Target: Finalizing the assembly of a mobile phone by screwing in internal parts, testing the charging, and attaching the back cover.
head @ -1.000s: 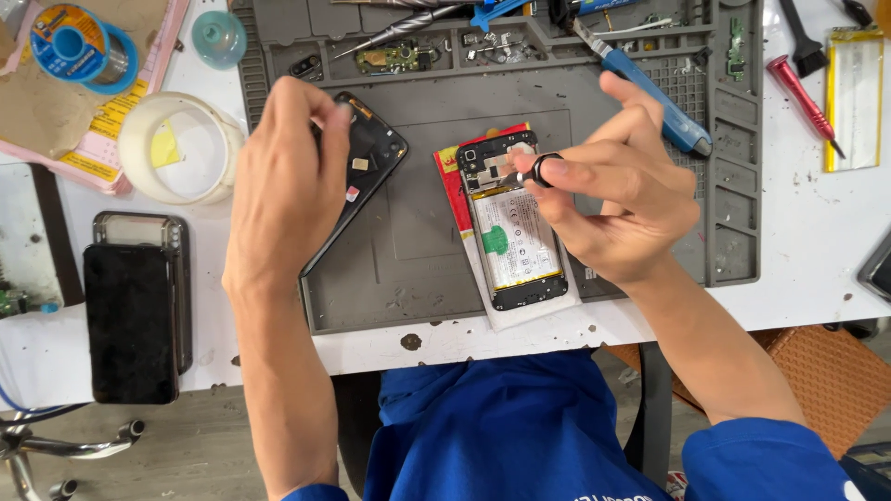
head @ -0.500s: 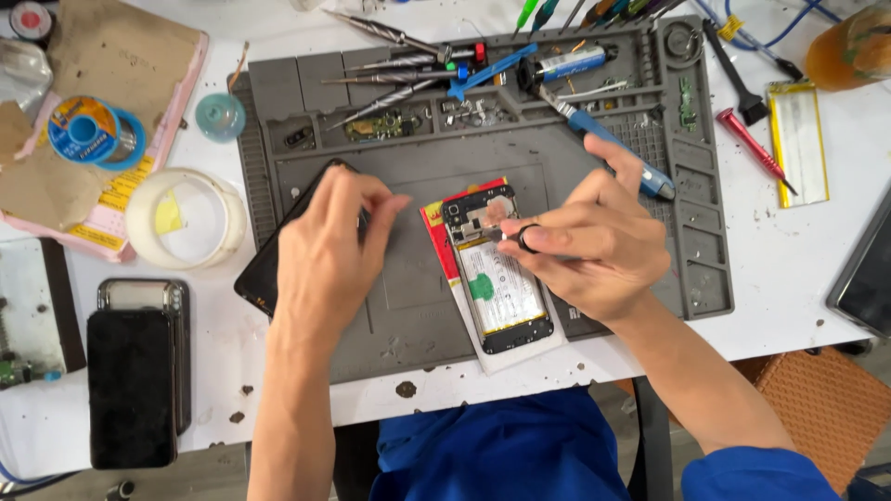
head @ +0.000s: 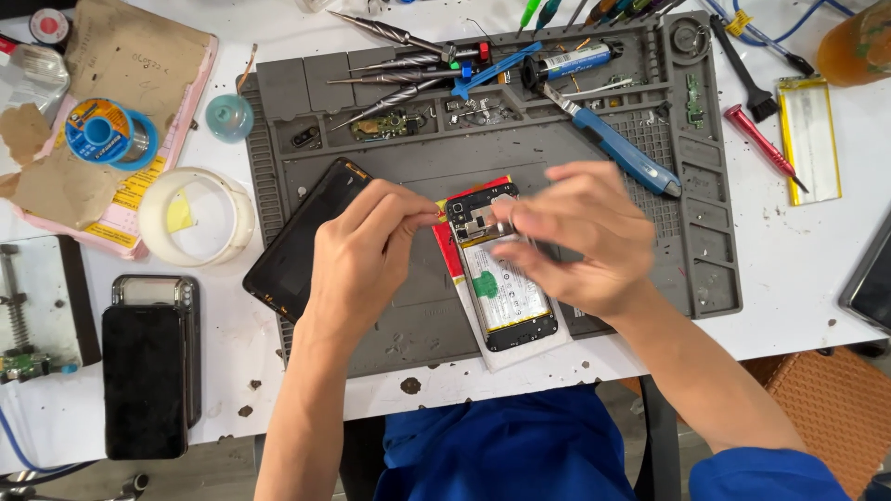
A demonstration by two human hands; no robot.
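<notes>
Left hand: the left hand (head: 362,255) lies over the grey mat (head: 390,176), fingers drawn together, thumb and forefinger pinched at the top left corner of the opened phone (head: 499,278); whether something small sits in the pinch cannot be told.
Right hand: the right hand (head: 580,237) hovers over the phone's upper end, fingers curled and pressed together; it is blurred, and a small dark ring-like part (head: 504,225) seems held at its fingertips.
Phone: back removed, innards showing, lying lengthwise on the middle of the mat, slightly tilted, on a white sheet (head: 520,353) with a red strip (head: 449,255) along its left side.
Black panel: a black panel (head: 297,246) rests tilted at the mat's left edge, partly under the left hand.
Mat trays: screwdrivers (head: 390,65) and small parts fill the upper compartments; a blue-handled tool (head: 617,148) lies diagonally just above the right hand.
Table left: a white tape ring (head: 197,215), a blue solder spool (head: 104,132), brown paper (head: 130,56) and a dark phone (head: 148,366) near the front edge.
Table right: a flat silver battery (head: 809,137), a red-handled tool (head: 763,144) and a black brush (head: 747,74), well apart from the hands.
</notes>
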